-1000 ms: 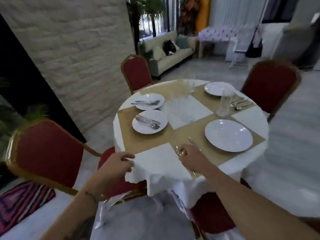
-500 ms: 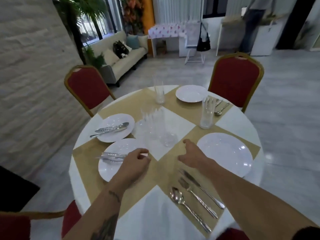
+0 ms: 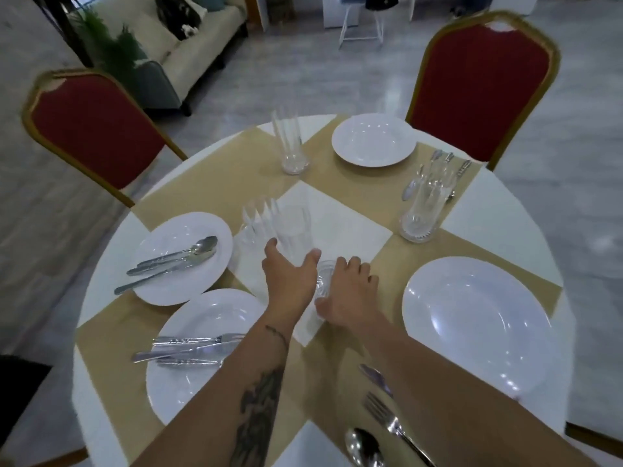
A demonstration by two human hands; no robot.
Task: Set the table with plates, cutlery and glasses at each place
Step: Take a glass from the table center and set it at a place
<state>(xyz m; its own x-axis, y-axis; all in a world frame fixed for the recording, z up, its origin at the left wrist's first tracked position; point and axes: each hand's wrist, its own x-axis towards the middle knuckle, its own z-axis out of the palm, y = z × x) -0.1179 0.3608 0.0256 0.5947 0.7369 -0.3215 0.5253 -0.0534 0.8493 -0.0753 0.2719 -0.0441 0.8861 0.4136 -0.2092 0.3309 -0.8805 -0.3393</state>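
A tall clear glass (image 3: 294, 230) stands on the white centre square of the round table (image 3: 499, 217). My left hand (image 3: 290, 281) grips its upper part between thumb and fingers. My right hand (image 3: 350, 291) curls around its thick base (image 3: 324, 284). A second clear glass (image 3: 254, 227) stands just left of it. White plates lie at the far place (image 3: 372, 139), the right place (image 3: 478, 328), the left (image 3: 183, 261) and near left (image 3: 205, 358); the two left plates carry cutlery (image 3: 175, 261). A knife, fork and spoon (image 3: 384, 416) lie under my right forearm.
One glass (image 3: 291, 146) stands left of the far plate. Another glass (image 3: 421, 210) stands by cutlery (image 3: 438, 163) right of that plate. Red chairs with gold frames stand at the far left (image 3: 97, 129) and far right (image 3: 478, 85). A sofa (image 3: 188, 45) is beyond.
I have leaned closer over the table. Both hands moved forward from the near edge to the centre and closed around the tall glass. Cutlery now lies beside the right plate.
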